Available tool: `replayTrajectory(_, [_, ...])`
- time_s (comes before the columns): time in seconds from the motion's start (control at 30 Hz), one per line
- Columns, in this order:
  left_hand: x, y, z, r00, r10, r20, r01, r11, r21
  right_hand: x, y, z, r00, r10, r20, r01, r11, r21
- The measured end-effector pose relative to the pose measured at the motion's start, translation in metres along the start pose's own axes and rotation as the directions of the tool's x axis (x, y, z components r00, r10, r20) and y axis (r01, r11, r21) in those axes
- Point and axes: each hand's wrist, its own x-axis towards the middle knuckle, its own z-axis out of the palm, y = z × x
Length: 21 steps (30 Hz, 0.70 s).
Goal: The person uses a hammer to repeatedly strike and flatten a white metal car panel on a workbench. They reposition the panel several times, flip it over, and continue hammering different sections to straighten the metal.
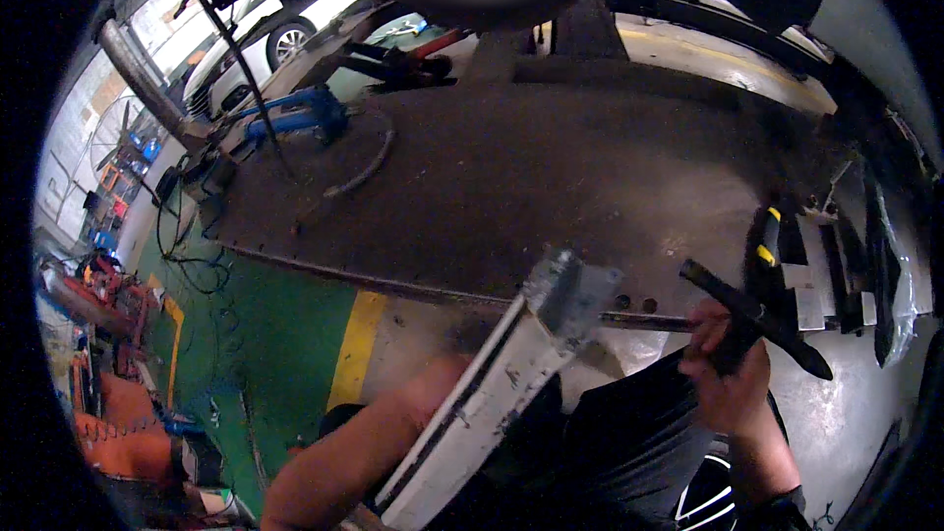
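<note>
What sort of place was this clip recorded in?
Probably a vehicle repair workshop: a white car stands beyond the broad dark worktable, and the person's right hand holds a hammer.

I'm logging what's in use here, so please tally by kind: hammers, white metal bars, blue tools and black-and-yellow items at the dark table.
Hammer, in the right hand: 1
White metal bar: 1
Blue tool: 1
Black-and-yellow item: 1
Total: 4

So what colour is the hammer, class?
Dark, almost black; the hammer shows best in the head view.
</note>
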Motion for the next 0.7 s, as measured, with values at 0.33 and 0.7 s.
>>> replayTrajectory(0.33, [-0.002, -0.084, -0.010, 0.854, -0.132, 0.503, 0.389, 0.804, -0.450, 0.032, -0.016, 0.002, 0.653, -0.252, 0.714, 0.518, 0.836, -0.180])
replayTrajectory(0.7, [0.024, -0.091, -0.002, 0.993, -0.002, 0.119, 0.074, 0.796, -0.601, -0.008, 0.026, -0.017, 0.993, 0.084, -0.084, -0.088, 0.995, -0.048])
